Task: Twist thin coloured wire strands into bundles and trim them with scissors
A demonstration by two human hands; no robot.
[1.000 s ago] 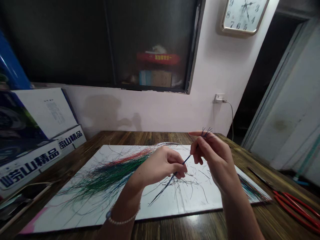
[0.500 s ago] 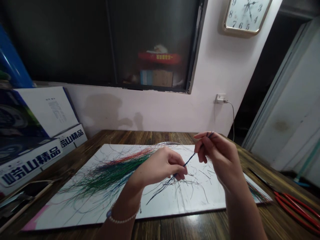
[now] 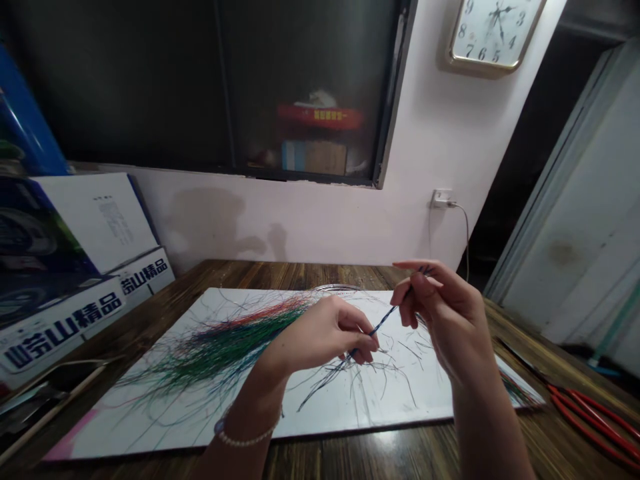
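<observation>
A thin bundle of dark blue strands (image 3: 384, 321), twisted together between the hands, is stretched slantwise above a white board (image 3: 400, 407). My left hand (image 3: 340, 330) pinches it lower down, with loose strand ends fanning out below the fingers toward the lower left. Higher and to the right, my right hand (image 3: 433, 293) grips the upper end between thumb and fingers; short tips poke out above. Left of my hands, a large spread of green, red and blue strands (image 3: 235, 343) lies on the board. Cut dark bits are scattered beneath the hands.
Red-handled scissors (image 3: 590, 413) lie at the table's right, near more coloured strands (image 3: 520, 390) on the board's edge. Boxes (image 3: 95, 247) stand at the left by the wall. A wooden table (image 3: 400, 450) carries the board. A clock (image 3: 493, 33) hangs above.
The strands between my hands look more tightly twisted. My right hand has shifted slightly right, and its index finger has straightened somewhat. My left hand keeps nearly the same place.
</observation>
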